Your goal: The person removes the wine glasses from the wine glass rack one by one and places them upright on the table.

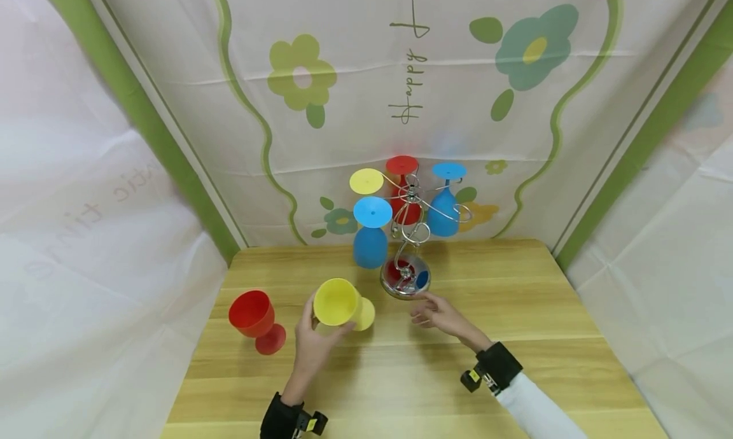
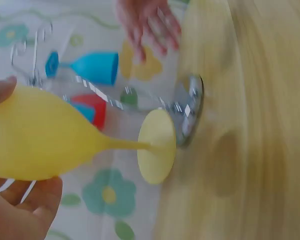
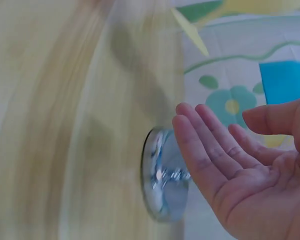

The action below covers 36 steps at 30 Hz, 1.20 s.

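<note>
My left hand (image 1: pixel 315 347) grips a yellow goblet (image 1: pixel 336 302) round its bowl, thumb on one side and fingers on the other. In the head view the bowl's mouth faces up toward the camera; its round foot (image 2: pixel 157 146) shows in the left wrist view. My right hand (image 1: pixel 443 318) holds nothing, its fingers loosely extended beside the round base (image 1: pixel 405 277) of a chrome goblet rack (image 1: pixel 410 200). Upside down on the rack hang a front blue goblet (image 1: pixel 371 235), a right-hand blue goblet (image 1: pixel 445 203), a red goblet (image 1: pixel 403 167) and another yellow goblet (image 1: pixel 366 181), its bowl hidden.
A loose red goblet (image 1: pixel 252 315) stands at the left of the wooden table (image 1: pixel 395 388), left of my left hand. Behind the rack rises a white cloth wall (image 1: pixel 366 127) printed with flowers. More cloth closes off both sides.
</note>
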Available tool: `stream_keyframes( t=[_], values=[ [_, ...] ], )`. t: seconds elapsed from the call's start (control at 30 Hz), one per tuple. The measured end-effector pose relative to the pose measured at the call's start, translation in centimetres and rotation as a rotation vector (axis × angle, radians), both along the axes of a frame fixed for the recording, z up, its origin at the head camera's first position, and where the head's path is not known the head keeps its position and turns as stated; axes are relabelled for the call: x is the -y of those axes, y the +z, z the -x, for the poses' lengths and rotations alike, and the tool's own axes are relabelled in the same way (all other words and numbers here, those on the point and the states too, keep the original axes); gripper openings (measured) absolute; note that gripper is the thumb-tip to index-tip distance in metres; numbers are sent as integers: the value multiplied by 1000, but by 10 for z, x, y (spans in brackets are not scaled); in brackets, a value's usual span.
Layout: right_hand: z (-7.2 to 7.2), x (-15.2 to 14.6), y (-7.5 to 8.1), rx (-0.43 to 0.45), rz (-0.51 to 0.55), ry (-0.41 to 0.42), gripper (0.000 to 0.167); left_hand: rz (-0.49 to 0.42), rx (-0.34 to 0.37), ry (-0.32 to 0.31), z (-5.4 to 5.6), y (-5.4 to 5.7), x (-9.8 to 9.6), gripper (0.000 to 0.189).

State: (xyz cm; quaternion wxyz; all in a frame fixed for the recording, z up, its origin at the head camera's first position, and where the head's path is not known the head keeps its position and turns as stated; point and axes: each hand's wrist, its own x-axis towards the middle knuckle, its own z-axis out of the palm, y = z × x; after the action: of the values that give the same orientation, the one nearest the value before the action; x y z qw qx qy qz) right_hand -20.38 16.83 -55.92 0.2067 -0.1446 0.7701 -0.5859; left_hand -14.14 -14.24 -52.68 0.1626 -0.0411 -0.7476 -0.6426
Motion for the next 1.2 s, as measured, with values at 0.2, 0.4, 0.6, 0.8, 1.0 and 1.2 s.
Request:
stream_keyframes(
  t=[0.2,0.4,0.6,0.8,1.0,1.2],
  values=[
    [-15,-31,-11,18,-39,-59,47,-23,39,189,3,-16,25,86],
    [-27,-48,-20,59,-13,-94,49,4,67,318,4,-32,40,85],
    [-32,-53,-24,72,-19,-125,47,6,107,345,4,-43,43,88],
    [-34,-53,-26,76,-18,-123,47,3,136,367,4,-47,43,84],
    [-34,-54,-27,88,-28,-147,47,30,158,392,4,-47,43,83],
    [-35,-57,-24,89,-28,-149,48,35,164,397,4,-45,42,84]
  ],
)
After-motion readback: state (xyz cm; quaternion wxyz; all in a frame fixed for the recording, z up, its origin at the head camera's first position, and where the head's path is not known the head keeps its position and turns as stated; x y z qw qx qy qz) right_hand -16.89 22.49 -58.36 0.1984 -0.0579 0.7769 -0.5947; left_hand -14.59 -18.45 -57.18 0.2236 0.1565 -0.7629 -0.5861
